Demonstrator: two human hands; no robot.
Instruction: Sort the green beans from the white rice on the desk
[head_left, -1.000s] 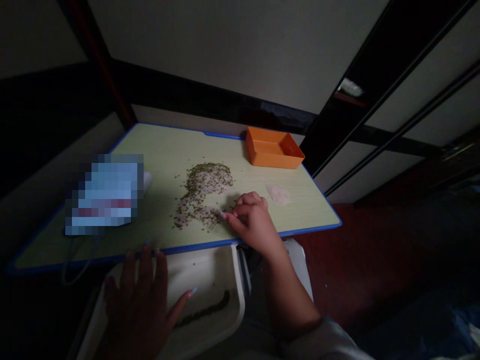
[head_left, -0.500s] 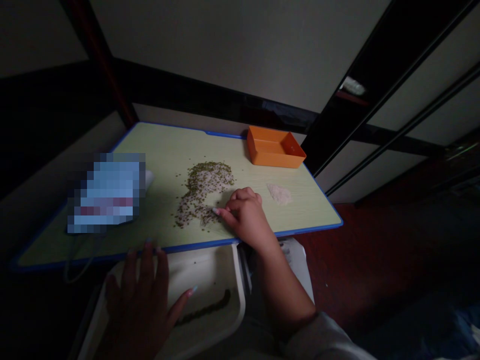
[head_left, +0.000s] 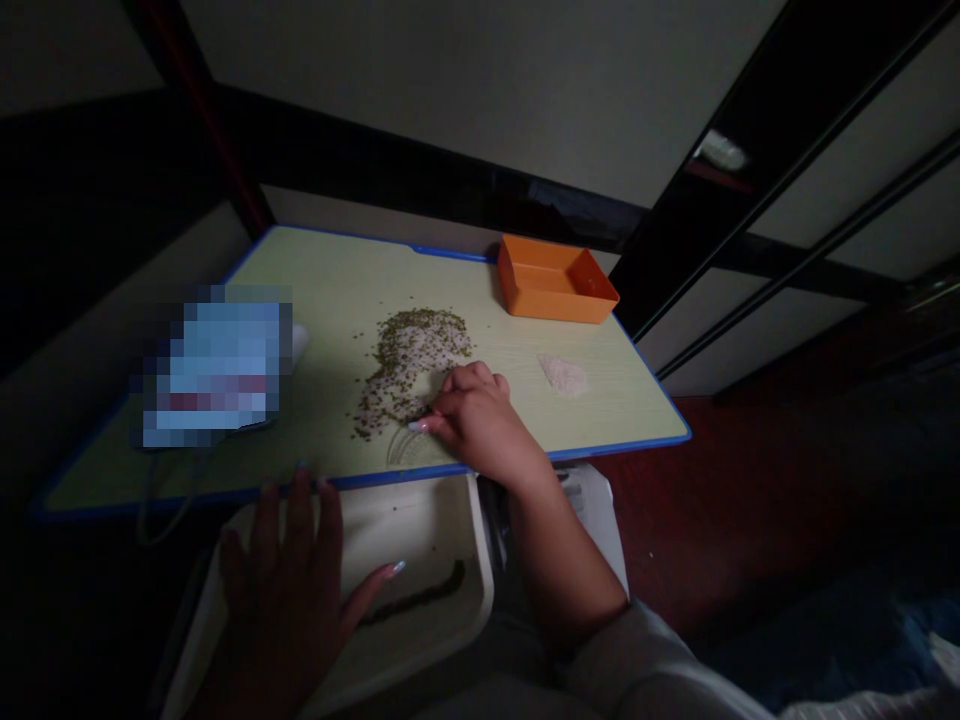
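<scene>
Dim room; places noted from the mixed heap (head_left: 420, 345) of green-brown and pale grains, central on the blue-edged worktop (head_left: 637, 415).

Nearest me: left hand (head_left: 289, 565), fingers spread, nearside and left of the heap, over a white bin (head_left: 489, 590). Fingertips reach the worktop's near edge (touching or not, I cannot tell). A dark strip (head_left: 420, 596) lies in the bin.

Next, right hand (head_left: 476, 415), clearly the closer of the two hands, against the heap's near right side. Fingers curled, thumb closed toward them, apparently pinching a clear curved piece (head_left: 405, 447) (protractor-like, from its ruled lines) just nearside of the heap. The heap's long axis slants from near left to far right, so its bulk lies beyond the right hand, leftward.

Right of the heap, well apart: a small pale pile (head_left: 564, 376). Left: a blurred blue-white packet (head_left: 225, 360). Farthest, beyond the heap and right: an orange tray (head_left: 559, 305).
</scene>
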